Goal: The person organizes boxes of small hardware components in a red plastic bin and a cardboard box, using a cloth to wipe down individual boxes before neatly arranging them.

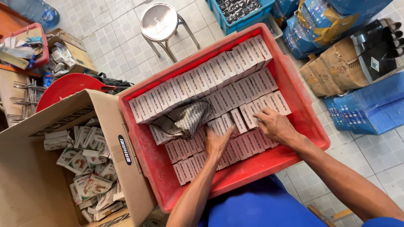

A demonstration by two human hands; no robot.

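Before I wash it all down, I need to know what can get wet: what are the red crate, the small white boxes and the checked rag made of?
Red crate: seems moulded plastic, dull and scuffed. Small white boxes: likely thin printed cardboard, with sharp folded edges. Checked rag: woven cloth, soft and crumpled.

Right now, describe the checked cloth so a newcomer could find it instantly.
Start at the big red crate packed with rows of small white boxes. Among them, just beyond the left hand, lies the checked cloth: the only soft, crumpled thing there.

round metal stool, red basin, cardboard box of packets, blue crate
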